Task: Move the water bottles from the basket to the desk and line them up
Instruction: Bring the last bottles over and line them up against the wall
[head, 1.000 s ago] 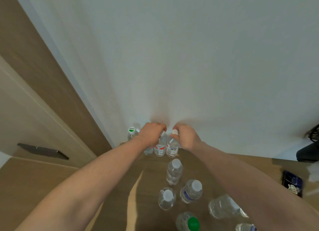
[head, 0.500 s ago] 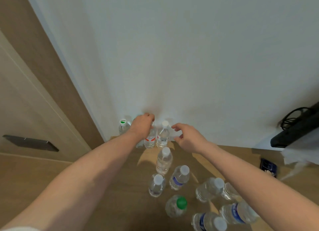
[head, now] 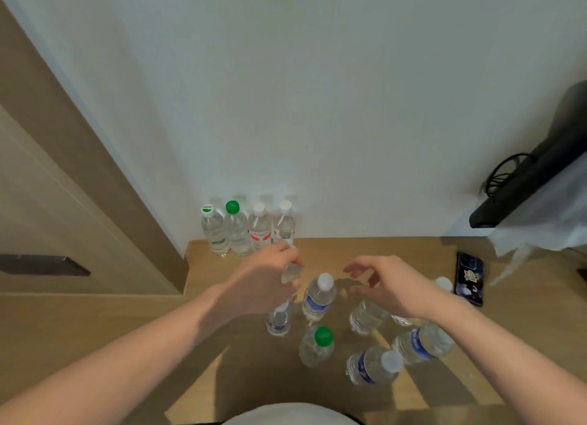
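The left hand (head: 270, 285) gripped a clear bottle (head: 290, 272); the right hand (head: 390, 285) hovered open above loose bottles (head: 319, 297) on the bench (head: 397, 250). Light, slick plastic probably handled best mid-body.

The desk (head: 397, 253) is matt, light wood-grain laminate. The water bottles (head: 318, 298) are clear, glossy plastic with smooth white or green plastic caps and paper-like labels. The wall (head: 317, 107) looks smooth, matt white. The phone (head: 469, 277) shows a glossy dark surface.
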